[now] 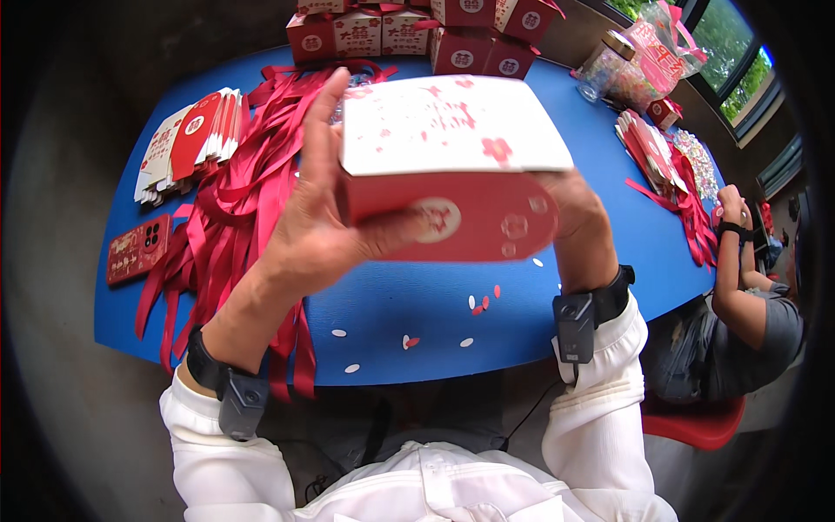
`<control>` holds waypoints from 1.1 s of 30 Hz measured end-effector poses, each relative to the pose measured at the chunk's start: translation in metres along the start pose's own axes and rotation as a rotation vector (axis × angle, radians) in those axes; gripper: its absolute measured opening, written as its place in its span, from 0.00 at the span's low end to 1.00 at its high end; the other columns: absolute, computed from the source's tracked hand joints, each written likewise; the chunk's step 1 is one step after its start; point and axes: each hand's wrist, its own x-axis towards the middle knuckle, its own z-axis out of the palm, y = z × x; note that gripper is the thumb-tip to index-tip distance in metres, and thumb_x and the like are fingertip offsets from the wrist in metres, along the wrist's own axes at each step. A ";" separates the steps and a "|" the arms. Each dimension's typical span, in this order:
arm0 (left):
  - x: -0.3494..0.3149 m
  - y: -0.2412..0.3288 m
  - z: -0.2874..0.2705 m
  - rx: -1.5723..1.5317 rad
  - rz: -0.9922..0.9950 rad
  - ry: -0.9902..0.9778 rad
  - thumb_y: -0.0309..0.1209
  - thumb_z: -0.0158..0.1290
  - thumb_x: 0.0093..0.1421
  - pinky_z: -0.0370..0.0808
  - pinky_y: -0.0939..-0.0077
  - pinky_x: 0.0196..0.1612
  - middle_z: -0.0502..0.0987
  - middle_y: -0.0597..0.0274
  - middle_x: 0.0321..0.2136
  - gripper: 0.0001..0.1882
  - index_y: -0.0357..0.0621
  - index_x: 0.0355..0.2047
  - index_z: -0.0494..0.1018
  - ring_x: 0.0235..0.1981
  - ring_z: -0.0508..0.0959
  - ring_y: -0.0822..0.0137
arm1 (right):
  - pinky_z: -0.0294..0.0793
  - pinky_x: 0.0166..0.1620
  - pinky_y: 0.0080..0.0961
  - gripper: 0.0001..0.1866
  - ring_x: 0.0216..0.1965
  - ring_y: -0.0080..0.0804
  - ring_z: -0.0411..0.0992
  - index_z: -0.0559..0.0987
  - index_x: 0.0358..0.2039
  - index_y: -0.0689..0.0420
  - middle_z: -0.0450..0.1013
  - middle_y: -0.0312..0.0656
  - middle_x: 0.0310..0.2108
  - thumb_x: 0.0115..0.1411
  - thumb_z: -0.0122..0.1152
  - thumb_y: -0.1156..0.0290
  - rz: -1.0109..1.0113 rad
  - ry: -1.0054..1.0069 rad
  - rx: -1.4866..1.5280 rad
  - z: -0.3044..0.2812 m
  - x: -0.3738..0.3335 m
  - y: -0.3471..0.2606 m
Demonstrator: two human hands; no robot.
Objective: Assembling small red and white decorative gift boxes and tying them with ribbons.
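A white and red cardboard gift box (pixel 452 122), printed with red flowers, is held up over the blue table between my hands. Its rounded red flap (pixel 487 217) faces me. My left hand (pixel 322 209) grips the box's left end, with the thumb pressed across the flap and the fingers up along the side. My right hand (pixel 576 209) holds the right end; its fingers are mostly hidden behind the box. Slight motion blur softens the box's print.
Red ribbons (pixel 252 187) trail over the blue table (pixel 365 296) at left, beside flat folded boxes (pixel 196 139) and a red phone (pixel 139 250). Assembled boxes (pixel 461 52) stand stacked at the back. Jars of sweets (pixel 604 65) stand far right. Another person (pixel 739 322) sits at right.
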 end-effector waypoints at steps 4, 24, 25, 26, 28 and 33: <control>0.002 -0.002 -0.004 -0.121 -0.035 0.129 0.27 0.68 0.54 0.69 0.60 0.64 0.64 0.51 0.62 0.62 0.49 0.72 0.29 0.63 0.69 0.57 | 0.77 0.47 0.23 0.19 0.43 0.22 0.76 0.75 0.55 0.66 0.78 0.42 0.47 0.66 0.61 0.71 0.033 -0.137 0.644 -0.010 0.032 -0.021; 0.001 -0.011 -0.003 0.586 -0.151 0.033 0.39 0.76 0.43 0.71 0.61 0.60 0.63 0.46 0.57 0.57 0.39 0.65 0.50 0.60 0.67 0.55 | 0.76 0.40 0.37 0.07 0.41 0.43 0.77 0.83 0.35 0.51 0.79 0.41 0.36 0.54 0.70 0.71 -0.469 -0.067 -0.828 0.013 0.038 -0.033; 0.000 -0.011 -0.001 0.559 -0.116 0.077 0.38 0.76 0.43 0.72 0.61 0.59 0.63 0.47 0.56 0.55 0.40 0.63 0.51 0.60 0.68 0.56 | 0.75 0.42 0.38 0.07 0.44 0.44 0.75 0.83 0.35 0.49 0.79 0.40 0.39 0.54 0.70 0.71 -0.555 -0.020 -0.902 0.009 0.042 -0.032; 0.000 -0.012 0.001 0.532 -0.081 0.121 0.38 0.76 0.44 0.73 0.62 0.58 0.64 0.49 0.56 0.54 0.42 0.62 0.52 0.59 0.69 0.57 | 0.74 0.44 0.40 0.07 0.48 0.45 0.74 0.84 0.35 0.47 0.78 0.39 0.43 0.54 0.70 0.70 -0.642 0.027 -0.976 0.007 0.043 -0.031; -0.001 -0.014 0.000 0.542 -0.002 0.128 0.38 0.75 0.46 0.77 0.64 0.52 0.69 0.53 0.50 0.48 0.45 0.59 0.53 0.52 0.74 0.60 | 0.74 0.53 0.44 0.09 0.60 0.51 0.66 0.83 0.34 0.44 0.67 0.42 0.60 0.54 0.71 0.74 -0.480 0.075 -0.933 0.005 0.038 -0.026; 0.004 -0.016 -0.014 0.411 0.013 0.092 0.41 0.73 0.48 0.81 0.67 0.48 0.72 0.56 0.49 0.45 0.47 0.60 0.58 0.50 0.78 0.62 | 0.72 0.61 0.43 0.11 0.63 0.51 0.65 0.83 0.36 0.46 0.59 0.45 0.67 0.55 0.69 0.79 -0.329 -0.055 -0.619 -0.004 0.039 -0.021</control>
